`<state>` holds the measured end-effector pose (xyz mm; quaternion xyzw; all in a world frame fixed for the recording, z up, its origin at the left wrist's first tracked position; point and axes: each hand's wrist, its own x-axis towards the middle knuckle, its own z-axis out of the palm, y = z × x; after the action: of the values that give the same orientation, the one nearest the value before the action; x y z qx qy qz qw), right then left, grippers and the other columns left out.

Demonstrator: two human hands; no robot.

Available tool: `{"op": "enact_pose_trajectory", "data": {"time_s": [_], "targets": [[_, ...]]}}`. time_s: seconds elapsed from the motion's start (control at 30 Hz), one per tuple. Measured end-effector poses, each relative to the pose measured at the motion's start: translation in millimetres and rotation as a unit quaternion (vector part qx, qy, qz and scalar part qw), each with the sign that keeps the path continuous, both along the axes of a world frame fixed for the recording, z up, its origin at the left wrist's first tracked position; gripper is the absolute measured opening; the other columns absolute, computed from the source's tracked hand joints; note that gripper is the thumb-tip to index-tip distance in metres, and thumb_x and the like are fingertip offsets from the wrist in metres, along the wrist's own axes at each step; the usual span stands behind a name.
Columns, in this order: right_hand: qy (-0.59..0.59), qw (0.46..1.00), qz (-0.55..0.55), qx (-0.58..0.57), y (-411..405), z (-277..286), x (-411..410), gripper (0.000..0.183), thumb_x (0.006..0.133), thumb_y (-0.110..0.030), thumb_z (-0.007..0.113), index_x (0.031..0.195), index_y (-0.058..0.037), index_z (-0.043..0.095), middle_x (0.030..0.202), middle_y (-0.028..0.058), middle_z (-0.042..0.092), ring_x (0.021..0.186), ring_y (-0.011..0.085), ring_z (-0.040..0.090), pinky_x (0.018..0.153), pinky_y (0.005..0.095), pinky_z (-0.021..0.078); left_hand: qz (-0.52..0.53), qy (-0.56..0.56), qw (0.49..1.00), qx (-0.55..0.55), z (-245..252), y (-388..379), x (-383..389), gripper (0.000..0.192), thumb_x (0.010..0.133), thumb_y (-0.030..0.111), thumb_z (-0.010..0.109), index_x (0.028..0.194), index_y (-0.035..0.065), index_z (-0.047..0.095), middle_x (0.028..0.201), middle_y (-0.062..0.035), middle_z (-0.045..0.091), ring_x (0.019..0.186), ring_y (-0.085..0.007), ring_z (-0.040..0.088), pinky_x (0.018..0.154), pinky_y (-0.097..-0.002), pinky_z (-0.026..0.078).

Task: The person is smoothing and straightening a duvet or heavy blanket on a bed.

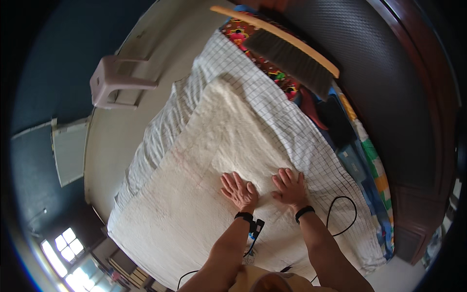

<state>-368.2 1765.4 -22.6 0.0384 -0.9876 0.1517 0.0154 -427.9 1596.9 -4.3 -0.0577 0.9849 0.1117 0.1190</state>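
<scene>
Both of my hands rest palm down on a cream-coloured cotton quilt batting (182, 189), fingers spread. My left hand (239, 191) lies near its middle, by the edge of a raised or folded layer. To the right, close to the batting's right edge, my right hand (290, 187) presses on the surface with nothing between its fingers. The two hands are apart. Each wrist wears a black band, and a small device with a cable hangs at the left one. Under the batting spreads a white checked sheet (270, 106), showing along both sides.
A soft-bristled bed brush (292, 54) with a wooden handle lies at the far right on flowered cloth (237, 34). Folded textiles line the right edge beside a dark wooden headboard (368, 73). A pink plastic stool (105, 84) stands on the floor at left. A black cable (355, 215) loops on the sheet.
</scene>
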Motion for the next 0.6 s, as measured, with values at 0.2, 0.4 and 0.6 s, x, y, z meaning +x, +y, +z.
{"op": "enact_pose_trajectory", "data": {"time_s": [0.2,0.4,0.6], "targets": [[-0.152,0.984,0.023,-0.093,21,10,0,0.059,0.086,-0.056,0.037,0.135,-0.0236,0.034,0.144,0.003,0.028,0.132,0.0202,0.026,0.097,0.0578,0.0261,-0.076,0.067,0.991,-0.091,1,19,-2,0.063,0.091,0.047,0.023,0.141,0.0083,0.021,0.148,-0.0146,0.013,0.137,-0.0279,0.012,0.106,-0.0491,0.008],[0.007,0.985,0.001,-0.173,29,15,-9,0.061,0.084,-0.049,0.044,0.136,-0.0187,0.032,0.147,0.004,0.019,0.136,0.0213,0.012,0.109,0.0516,0.0102,-0.119,0.196,0.955,-0.187,-15,14,-2,0.058,0.094,0.047,0.022,0.141,0.0132,0.024,0.144,-0.0122,0.025,0.133,-0.0274,0.024,0.096,-0.0501,0.025],[0.092,0.979,-0.139,-0.114,14,43,43,0.065,0.08,-0.06,0.045,0.13,-0.0193,0.043,0.139,0.009,0.035,0.134,0.0266,0.02,0.106,0.059,0.0045,-0.199,0.302,0.829,-0.426,-79,-4,12,0.055,0.092,0.051,0.026,0.138,0.0224,0.029,0.144,0.0039,0.029,0.131,-0.0184,0.028,0.1,-0.0459,0.021]]}}
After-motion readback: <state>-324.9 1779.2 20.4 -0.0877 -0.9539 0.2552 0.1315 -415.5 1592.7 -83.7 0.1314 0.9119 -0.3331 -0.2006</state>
